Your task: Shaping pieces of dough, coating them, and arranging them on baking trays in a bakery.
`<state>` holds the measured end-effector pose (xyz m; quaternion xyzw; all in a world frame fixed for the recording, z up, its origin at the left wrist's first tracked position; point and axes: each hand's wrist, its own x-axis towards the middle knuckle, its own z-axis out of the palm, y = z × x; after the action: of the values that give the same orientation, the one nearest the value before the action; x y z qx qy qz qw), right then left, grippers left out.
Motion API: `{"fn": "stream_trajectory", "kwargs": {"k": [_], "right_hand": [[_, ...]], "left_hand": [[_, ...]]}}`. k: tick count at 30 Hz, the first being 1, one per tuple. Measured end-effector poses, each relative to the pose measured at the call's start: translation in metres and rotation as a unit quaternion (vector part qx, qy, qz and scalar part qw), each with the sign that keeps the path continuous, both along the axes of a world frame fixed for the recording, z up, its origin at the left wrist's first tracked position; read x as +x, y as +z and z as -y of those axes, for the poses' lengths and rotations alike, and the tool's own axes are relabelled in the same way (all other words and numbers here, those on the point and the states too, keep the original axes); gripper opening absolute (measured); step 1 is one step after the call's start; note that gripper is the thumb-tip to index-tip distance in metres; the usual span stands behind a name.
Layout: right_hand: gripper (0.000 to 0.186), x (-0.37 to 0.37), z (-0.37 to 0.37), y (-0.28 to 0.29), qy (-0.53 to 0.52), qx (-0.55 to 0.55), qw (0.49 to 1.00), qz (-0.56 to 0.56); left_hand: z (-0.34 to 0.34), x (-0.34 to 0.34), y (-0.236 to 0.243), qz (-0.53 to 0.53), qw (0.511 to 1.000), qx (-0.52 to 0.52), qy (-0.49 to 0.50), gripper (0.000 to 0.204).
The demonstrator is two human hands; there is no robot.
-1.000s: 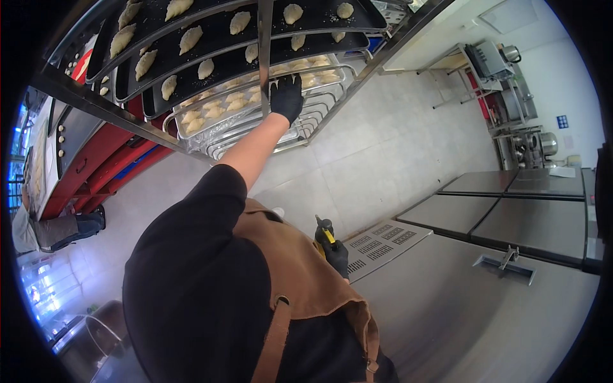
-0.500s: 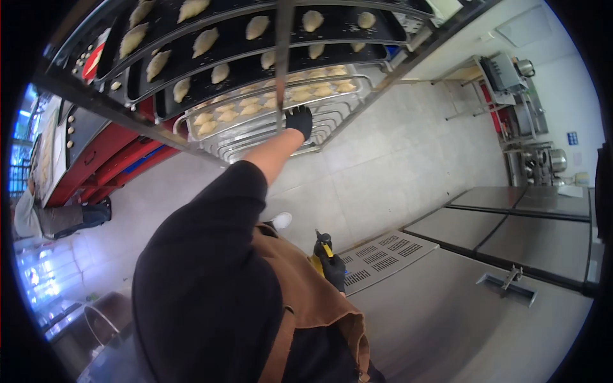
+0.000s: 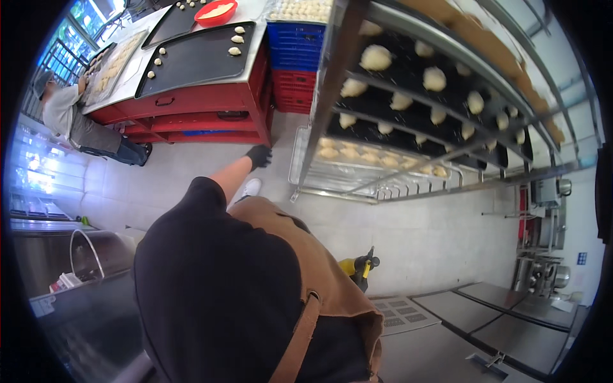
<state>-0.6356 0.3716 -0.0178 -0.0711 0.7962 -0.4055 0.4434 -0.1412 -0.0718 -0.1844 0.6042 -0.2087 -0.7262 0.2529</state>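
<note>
My left hand (image 3: 259, 156), in a black glove, hangs over the floor between the red worktable and the wheeled tray rack (image 3: 338, 83). Its fingers are loosely apart and hold nothing. Lower right, my black-gloved right hand (image 3: 361, 279) is closed on a yellow and black spray bottle (image 3: 347, 265), partly hidden behind the brown apron (image 3: 319, 274). Dark trays in the rack carry spaced, pale dough pieces (image 3: 434, 79). Beneath them, a lighter tray (image 3: 324, 163) holds closely set dough pieces.
The red worktable (image 3: 191, 105) bears a black baking tray (image 3: 198, 60) and a red bowl (image 3: 216, 13). At the far left a person (image 3: 67, 112) works at it. Blue and red crates (image 3: 295, 48) stand beside the rack. Steel cabinets (image 3: 511, 319) fill the lower right.
My left hand has come off the rack and moved left, down beside the worktable. The view has turned left, so the rack now appears at the right. The spray bottle stays in my right hand.
</note>
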Motion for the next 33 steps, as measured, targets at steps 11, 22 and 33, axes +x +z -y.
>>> {"fn": "stream_trajectory", "kwargs": {"k": [11,22,33], "right_hand": [[0.033,0.25,0.133,0.06,-0.21,-0.103,0.969,-0.082],[0.03,0.484,0.155,0.157,-0.394,-0.051,0.911,-0.113],[0.021,0.553,0.191,0.156,-0.322,-0.067,0.928,-0.175]], "left_hand": [[0.207,-0.162,0.164,-0.278,0.935,-0.006,-0.221,0.048],[0.242,-0.198,0.115,-0.382,0.881,0.03,-0.277,0.021],[0.22,-0.175,0.128,-0.342,0.907,0.08,-0.231,0.03]]}}
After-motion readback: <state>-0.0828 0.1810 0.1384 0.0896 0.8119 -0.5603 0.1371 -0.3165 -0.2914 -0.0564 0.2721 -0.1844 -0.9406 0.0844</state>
